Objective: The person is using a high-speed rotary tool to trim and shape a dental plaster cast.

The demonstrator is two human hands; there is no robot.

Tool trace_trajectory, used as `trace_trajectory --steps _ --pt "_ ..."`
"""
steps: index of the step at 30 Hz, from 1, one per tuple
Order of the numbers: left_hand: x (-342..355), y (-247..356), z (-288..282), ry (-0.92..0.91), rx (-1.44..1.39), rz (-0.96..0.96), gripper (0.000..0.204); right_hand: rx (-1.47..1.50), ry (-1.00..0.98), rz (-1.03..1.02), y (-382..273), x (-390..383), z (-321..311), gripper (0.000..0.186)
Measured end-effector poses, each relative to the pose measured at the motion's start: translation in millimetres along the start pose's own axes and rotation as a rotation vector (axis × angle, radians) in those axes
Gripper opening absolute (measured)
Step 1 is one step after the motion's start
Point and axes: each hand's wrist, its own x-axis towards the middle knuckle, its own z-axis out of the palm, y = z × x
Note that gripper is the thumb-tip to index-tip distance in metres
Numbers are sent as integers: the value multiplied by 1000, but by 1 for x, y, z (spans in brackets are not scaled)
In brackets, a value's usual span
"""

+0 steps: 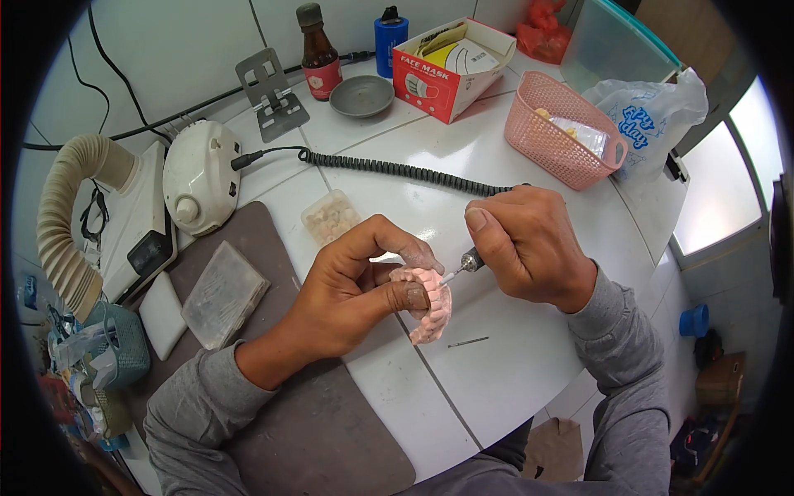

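My left hand pinches a pink horseshoe-shaped dental model between thumb and fingers. My right hand is closed on a rotary handpiece, whose thin tip reaches the model's upper right part beside my left fingers. A black coiled cord runs from the handpiece to a white control unit. Below the model, a small metal bit lies on the white tiled worktop. Behind my left hand sits a translucent box of small pale pieces.
At left are a dark mat, a clear case, a hose unit and a teal basket. Along the back stand a bottle, a grey dish, a red-and-white mask box and a pink basket.
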Motion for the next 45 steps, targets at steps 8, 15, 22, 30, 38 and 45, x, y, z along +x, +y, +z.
trace_trajectory --steps 8,15,22,30,38,45 --pt "-3 -1 2 73 64 125 22 8 65 128 -6 -2 2 39" --pt "-2 1 4 93 152 158 23 -10 52 109 -7 -2 3 39" --pt "-2 -3 1 76 129 177 23 -7 45 116 -8 -2 3 39" --pt "-2 0 5 94 156 150 24 -32 28 110 -9 -2 3 39" --pt "-1 0 3 87 179 165 24 2 46 134 -8 -3 4 40" --pt "-2 1 5 91 154 147 24 -13 44 114 -8 -2 4 40"
